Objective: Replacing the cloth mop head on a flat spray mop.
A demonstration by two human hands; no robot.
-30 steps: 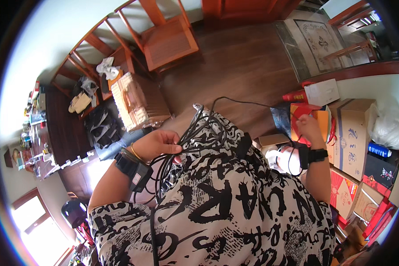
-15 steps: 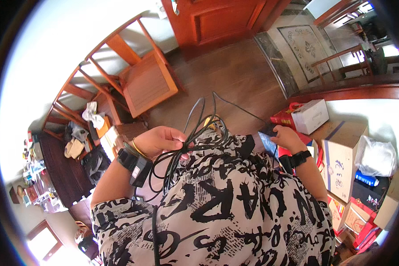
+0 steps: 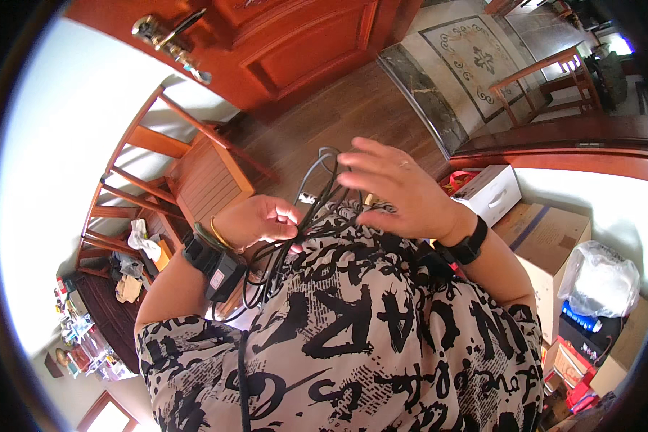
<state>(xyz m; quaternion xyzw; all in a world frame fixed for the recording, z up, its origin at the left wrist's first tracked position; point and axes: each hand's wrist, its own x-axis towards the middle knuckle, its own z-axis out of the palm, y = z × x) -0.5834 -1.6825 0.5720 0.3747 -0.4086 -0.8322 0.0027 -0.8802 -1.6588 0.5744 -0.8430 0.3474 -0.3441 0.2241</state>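
Observation:
A bundle of thin black cable (image 3: 318,205), looped several times, is pinched between the thumb and fingers of my left hand (image 3: 261,220) in front of my torso. Its loops stand up above that hand, and more strands hang below toward the left wrist. A small white piece (image 3: 307,197) shows beside the strands; I cannot tell what it is. Just right of the upper loops, my right hand (image 3: 399,189) has its fingers stretched and spread, with no visible grip on the cable. Both wrists wear black bands, the left one carrying a boxy black device (image 3: 223,277).
A wooden bench (image 3: 209,180) stands at the left, with cloths and bags (image 3: 133,266) near it. Ahead is a red-brown door (image 3: 302,57) with a metal handle. Cardboard boxes (image 3: 547,234), a white box (image 3: 491,193) and a clear plastic bag (image 3: 601,277) are stacked at the right.
My right hand has come from the right side to beside the cable loops, its fingers now spread. The stretched strand toward the right is gone. The view has shifted, showing the door handle.

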